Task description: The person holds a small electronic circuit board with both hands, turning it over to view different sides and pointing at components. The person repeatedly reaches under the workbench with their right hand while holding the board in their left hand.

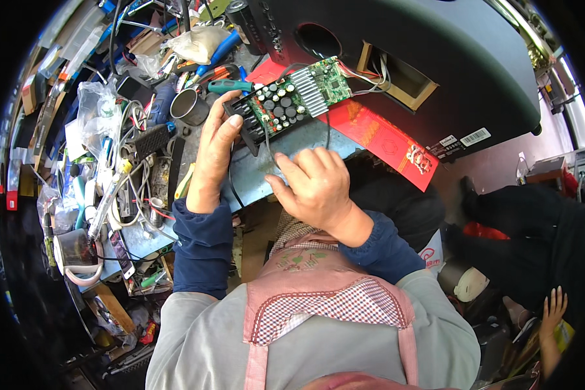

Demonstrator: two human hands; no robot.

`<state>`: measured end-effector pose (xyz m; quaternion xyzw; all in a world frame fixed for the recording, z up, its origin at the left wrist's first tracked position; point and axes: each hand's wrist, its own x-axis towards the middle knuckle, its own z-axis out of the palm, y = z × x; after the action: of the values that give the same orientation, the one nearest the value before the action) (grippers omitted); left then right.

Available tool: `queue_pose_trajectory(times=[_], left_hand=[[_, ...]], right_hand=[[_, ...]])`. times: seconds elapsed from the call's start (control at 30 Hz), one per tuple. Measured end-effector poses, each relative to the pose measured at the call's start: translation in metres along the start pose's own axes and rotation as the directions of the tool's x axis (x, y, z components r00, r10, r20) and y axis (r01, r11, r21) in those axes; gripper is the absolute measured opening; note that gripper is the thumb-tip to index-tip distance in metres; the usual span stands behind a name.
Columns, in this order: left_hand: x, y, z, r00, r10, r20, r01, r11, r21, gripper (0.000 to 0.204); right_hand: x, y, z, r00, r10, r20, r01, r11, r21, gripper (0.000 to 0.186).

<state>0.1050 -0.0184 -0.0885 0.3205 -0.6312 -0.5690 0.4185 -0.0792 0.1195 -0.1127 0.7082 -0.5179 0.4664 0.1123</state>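
Note:
My left hand grips a green amplifier circuit board by its black end plate, thumb on top. Several dark round capacitors stand on the board, beside a silver finned heat sink. From its far end, wires run into a rectangular opening in a large black speaker cabinet. My right hand hovers just nearer than the board, thumb and forefinger apart, the other fingers curled, with nothing visible in it. Close to its forefinger hangs a grey cable. Behind my left hand lies a green-handled screwdriver.
Red printed paper lies under the board on the blue bench. A metal cup, tangled cables, tools and plastic bags crowd the left side. A phone and mug stand near left. Another person's hand shows lower right.

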Motion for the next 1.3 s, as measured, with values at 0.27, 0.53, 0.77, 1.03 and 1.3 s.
queue_pose_trajectory(times=[0.27, 0.53, 0.77, 1.03, 1.3], left_hand=[[0.002, -0.004, 0.001, 0.999, 0.044, -0.012, -0.044, 0.999, 0.013, 0.070], [0.001, -0.002, -0.004, 0.999, 0.021, 0.043, -0.021, 1.000, 0.010, 0.072], [0.002, -0.003, -0.004, 0.997, 0.028, 0.071, -0.025, 0.999, -0.048, 0.070], [-0.006, 0.008, 0.009, 0.999, 0.040, -0.026, -0.040, 0.999, -0.003, 0.077], [-0.008, 0.000, -0.004, 0.970, -0.143, -0.197, 0.171, 0.976, 0.133, 0.071]], right_hand=[[-0.012, 0.020, 0.034, 0.994, -0.026, -0.111, 0.038, 0.994, 0.106, 0.065], [-0.010, 0.019, 0.033, 0.996, 0.031, -0.084, -0.021, 0.993, 0.117, 0.081], [0.005, 0.017, 0.024, 0.991, 0.111, 0.076, -0.120, 0.985, 0.127, 0.102], [0.006, 0.011, 0.021, 0.957, 0.199, 0.211, -0.230, 0.964, 0.134, 0.109], [-0.011, 0.007, 0.022, 0.977, 0.207, -0.045, -0.183, 0.933, 0.311, 0.117]])
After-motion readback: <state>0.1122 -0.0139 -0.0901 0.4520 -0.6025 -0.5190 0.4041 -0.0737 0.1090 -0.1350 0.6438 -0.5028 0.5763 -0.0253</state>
